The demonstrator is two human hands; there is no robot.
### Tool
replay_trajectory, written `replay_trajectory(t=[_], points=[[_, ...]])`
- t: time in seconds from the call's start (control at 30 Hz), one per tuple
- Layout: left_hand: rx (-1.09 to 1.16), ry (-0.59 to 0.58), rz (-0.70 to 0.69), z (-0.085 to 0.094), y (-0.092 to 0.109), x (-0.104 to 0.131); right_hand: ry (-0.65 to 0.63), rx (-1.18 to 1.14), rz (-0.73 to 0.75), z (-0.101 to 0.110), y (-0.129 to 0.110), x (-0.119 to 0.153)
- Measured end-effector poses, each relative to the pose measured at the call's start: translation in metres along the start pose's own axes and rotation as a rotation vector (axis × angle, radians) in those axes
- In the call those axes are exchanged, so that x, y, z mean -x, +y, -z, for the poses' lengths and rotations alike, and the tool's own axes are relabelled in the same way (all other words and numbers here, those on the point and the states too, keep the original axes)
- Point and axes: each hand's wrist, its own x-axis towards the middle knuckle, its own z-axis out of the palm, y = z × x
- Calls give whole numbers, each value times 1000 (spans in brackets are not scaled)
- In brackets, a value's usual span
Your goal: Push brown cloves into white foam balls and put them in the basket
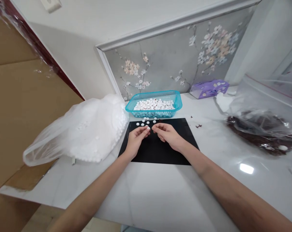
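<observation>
My left hand (137, 137) pinches a small white bead (148, 128) between thumb and fingertips, above a black mat (157, 154). Just to its right, my right hand (167, 133) is closed, thumb against fingers; what it holds, if anything, is too small to make out. Several loose white beads (143, 124) lie at the mat's back edge, with a small dark brown piece (160, 120) near them. Behind the mat stands a blue plastic basket (178, 102) holding many white beads (153, 104).
A big translucent bag of white beads (95, 135) lies left of the mat, beside a cardboard box (27, 112). To the right are brown scraps (198, 126), a purple package (212, 88) and a clear bag of dark brown pieces (262, 129). A framed floral panel (165, 58) stands behind.
</observation>
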Motion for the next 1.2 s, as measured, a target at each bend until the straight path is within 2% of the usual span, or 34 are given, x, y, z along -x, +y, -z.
replay_trajectory(t=[0.47,0.7,1.2], points=[[-22,-35,-26,1,-1,1,-35,1,-8,0,-3,1],[-25,-47,-25,3,-1,1,4,-10,-25,-2,-5,3],[14,-92,13,5,1,1,-26,18,-60,0,-6,5]])
